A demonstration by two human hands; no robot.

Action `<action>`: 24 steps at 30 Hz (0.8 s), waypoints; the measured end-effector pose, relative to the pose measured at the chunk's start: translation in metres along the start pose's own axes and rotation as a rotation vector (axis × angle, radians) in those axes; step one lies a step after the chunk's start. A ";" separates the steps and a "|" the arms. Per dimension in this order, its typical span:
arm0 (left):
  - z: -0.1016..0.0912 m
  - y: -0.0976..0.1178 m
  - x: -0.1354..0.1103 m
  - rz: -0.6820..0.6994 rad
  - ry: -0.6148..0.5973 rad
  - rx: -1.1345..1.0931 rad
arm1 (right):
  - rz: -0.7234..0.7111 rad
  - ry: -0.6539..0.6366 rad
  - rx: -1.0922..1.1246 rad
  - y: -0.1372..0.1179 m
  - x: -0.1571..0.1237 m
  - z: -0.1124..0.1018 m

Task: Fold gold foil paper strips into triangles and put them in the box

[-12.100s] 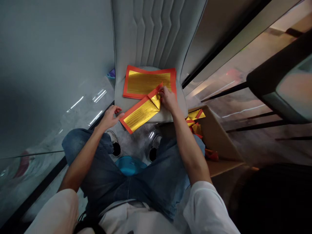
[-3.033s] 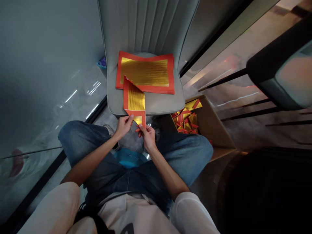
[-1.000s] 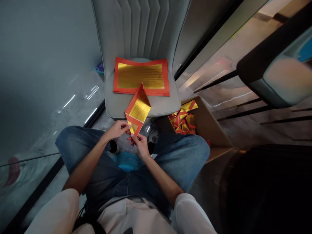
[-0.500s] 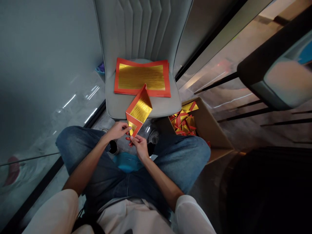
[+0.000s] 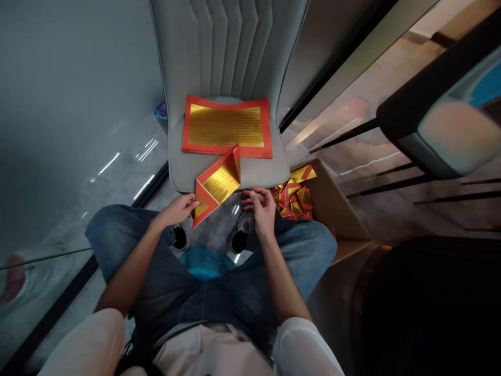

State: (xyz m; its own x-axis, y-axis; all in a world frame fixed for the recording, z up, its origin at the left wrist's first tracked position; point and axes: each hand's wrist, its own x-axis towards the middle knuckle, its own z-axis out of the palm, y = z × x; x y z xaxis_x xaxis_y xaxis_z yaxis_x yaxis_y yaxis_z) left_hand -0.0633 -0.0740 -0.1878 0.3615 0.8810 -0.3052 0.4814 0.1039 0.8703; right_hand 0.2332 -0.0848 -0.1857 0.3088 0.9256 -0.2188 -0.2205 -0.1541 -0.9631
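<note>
My left hand point(image 5: 176, 210) grips the lower left corner of a folded gold-and-red paper point(image 5: 218, 184), which slants up to the right over the front of the seat. Its upper tip reaches the front edge of a stack of flat gold sheets with red borders point(image 5: 226, 125). My right hand point(image 5: 261, 209) is apart from the paper, with its fingers bunched and nothing visible in them. It hangs just short of the cardboard box point(image 5: 332, 209), near the folded triangles point(image 5: 293, 196) inside.
The stack lies on a grey padded chair point(image 5: 258, 172). The open box stands on the floor to the right, past my knee. A glass panel runs along the left, a blue object point(image 5: 205, 263) sits below my knees, and a dark rail crosses the upper right.
My right hand has let go of the paper and moved right toward the box. The paper has swung over, now slanting up to the right, and the fold looks flatter.
</note>
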 end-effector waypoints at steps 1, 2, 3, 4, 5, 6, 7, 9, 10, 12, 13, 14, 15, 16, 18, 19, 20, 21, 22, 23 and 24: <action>-0.003 0.002 -0.001 0.011 -0.021 0.027 | -0.003 -0.033 -0.037 -0.006 0.012 -0.005; -0.005 0.005 -0.002 0.025 -0.032 0.061 | 0.028 -0.082 -0.080 -0.011 0.022 -0.009; -0.006 0.007 -0.003 0.040 -0.032 0.098 | 0.076 -0.137 -0.128 -0.013 0.031 -0.011; -0.007 0.009 -0.003 0.055 -0.021 0.136 | 0.127 -0.183 -0.167 -0.014 0.037 -0.012; -0.007 0.011 -0.003 0.071 -0.013 0.172 | 0.166 -0.205 -0.183 -0.014 0.042 -0.013; -0.006 0.012 -0.003 0.087 -0.010 0.205 | 0.189 -0.208 -0.184 -0.013 0.045 -0.012; -0.005 0.011 -0.003 0.100 -0.011 0.233 | 0.195 -0.198 -0.170 -0.012 0.047 -0.012; -0.004 0.010 -0.004 0.111 -0.011 0.287 | 0.173 -0.179 -0.132 -0.008 0.047 -0.011; -0.004 0.008 -0.004 0.109 -0.005 0.310 | 0.158 -0.184 -0.119 -0.006 0.046 -0.011; -0.004 0.007 -0.005 0.105 0.025 0.328 | 0.130 -0.206 -0.102 -0.002 0.044 -0.011; -0.003 0.007 -0.005 0.107 0.039 0.319 | 0.117 -0.212 -0.093 -0.001 0.043 -0.010; -0.003 0.007 -0.006 0.112 0.044 0.299 | 0.104 -0.210 -0.082 0.000 0.042 -0.010; -0.002 0.008 -0.006 0.120 0.044 0.272 | 0.092 -0.207 -0.073 0.001 0.042 -0.010; 0.000 0.010 -0.005 0.127 0.044 0.243 | 0.082 -0.200 -0.065 0.001 0.041 -0.009; 0.004 0.013 -0.003 0.129 0.066 0.191 | 0.064 -0.177 -0.057 0.002 0.041 -0.007; 0.006 0.014 -0.002 0.127 0.090 0.170 | 0.057 -0.161 -0.056 0.002 0.040 -0.006; 0.008 0.015 -0.001 0.123 0.124 0.148 | 0.050 -0.141 -0.057 0.003 0.040 -0.005; 0.009 0.015 0.001 0.120 0.160 0.124 | 0.044 -0.122 -0.057 0.003 0.040 -0.004; 0.009 0.016 0.002 0.121 0.191 0.099 | 0.038 -0.109 -0.057 0.003 0.041 -0.003; 0.008 0.016 0.003 0.128 0.216 0.079 | 0.033 -0.105 -0.060 0.002 0.041 -0.002; 0.007 0.016 0.003 0.140 0.234 0.068 | 0.027 -0.115 -0.065 0.002 0.041 -0.001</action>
State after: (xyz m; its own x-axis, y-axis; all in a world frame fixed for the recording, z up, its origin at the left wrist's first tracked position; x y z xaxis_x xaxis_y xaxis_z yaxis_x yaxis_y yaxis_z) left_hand -0.0493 -0.0728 -0.1774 0.2378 0.9681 -0.0793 0.4950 -0.0506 0.8674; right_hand 0.2467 -0.0473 -0.1965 0.1946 0.9538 -0.2288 -0.1658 -0.1979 -0.9661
